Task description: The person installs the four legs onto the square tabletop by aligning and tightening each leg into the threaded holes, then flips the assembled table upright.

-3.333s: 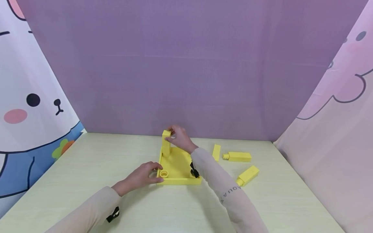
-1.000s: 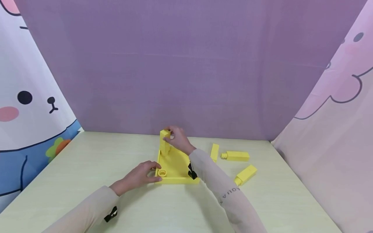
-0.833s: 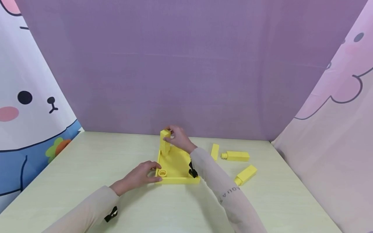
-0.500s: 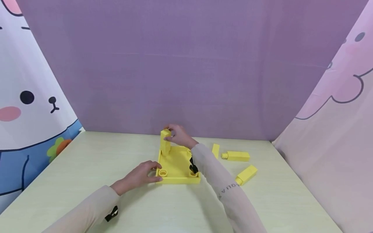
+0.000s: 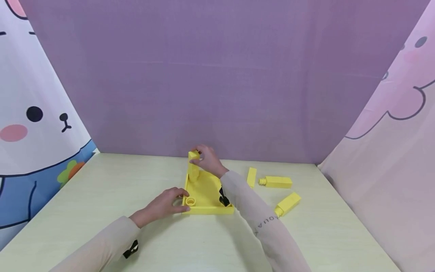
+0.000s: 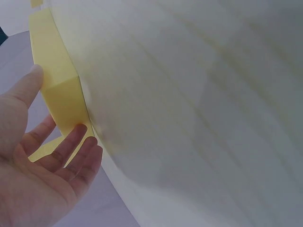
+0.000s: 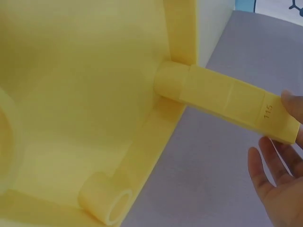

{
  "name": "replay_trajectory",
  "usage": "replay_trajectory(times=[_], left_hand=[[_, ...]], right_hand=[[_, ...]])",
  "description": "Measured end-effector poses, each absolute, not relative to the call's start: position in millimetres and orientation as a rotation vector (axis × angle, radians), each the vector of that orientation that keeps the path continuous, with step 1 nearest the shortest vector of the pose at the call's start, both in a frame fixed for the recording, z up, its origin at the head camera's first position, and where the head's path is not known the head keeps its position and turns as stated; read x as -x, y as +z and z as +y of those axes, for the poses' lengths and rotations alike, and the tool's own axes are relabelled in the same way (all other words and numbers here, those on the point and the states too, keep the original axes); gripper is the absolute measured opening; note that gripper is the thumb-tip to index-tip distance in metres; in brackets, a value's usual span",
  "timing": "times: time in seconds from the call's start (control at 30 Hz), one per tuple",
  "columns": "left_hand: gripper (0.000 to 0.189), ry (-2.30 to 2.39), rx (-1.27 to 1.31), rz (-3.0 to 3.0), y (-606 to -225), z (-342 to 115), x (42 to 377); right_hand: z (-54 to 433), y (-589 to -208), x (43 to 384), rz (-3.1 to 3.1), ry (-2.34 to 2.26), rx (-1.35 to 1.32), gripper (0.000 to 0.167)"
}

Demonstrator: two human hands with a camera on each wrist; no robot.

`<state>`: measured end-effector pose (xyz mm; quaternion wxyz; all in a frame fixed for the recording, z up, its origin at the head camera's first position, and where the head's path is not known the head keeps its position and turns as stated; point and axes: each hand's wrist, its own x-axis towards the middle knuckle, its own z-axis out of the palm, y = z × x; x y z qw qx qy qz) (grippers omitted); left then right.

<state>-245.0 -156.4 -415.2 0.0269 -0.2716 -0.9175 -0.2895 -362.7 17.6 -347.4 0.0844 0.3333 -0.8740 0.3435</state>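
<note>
A yellow square tray with low walls and round corner sockets lies on the table. At its far left corner a yellow square leg stands upright, its lower end in the socket there. My right hand pinches the top of this leg between thumb and fingers. The right wrist view shows the leg's round base meeting the tray and the number 115 near its other end. With thumb and fingers around the near left corner, my left hand holds the tray beside an open socket. My right sleeve hides part of the tray's right side.
Right of the tray lie several loose yellow legs: a narrow one, partly behind the sleeve, one sideways with its threaded end pointing left, and one slanted. A purple backdrop rises behind the table.
The leg has turned slightly in the far left corner while my right wrist shifted right, then back left. My left hand keeps its hold on the tray corner.
</note>
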Motion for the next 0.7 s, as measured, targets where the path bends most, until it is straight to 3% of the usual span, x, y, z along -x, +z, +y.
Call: replay_trajectory(times=[0.7], left_hand=[[0.041,-0.893,0.822,-2.848,-414.8,-156.5,243.9]], right_hand=[[26.4,-339.6,368.7,-2.693,1.007,-1.096,0.037]])
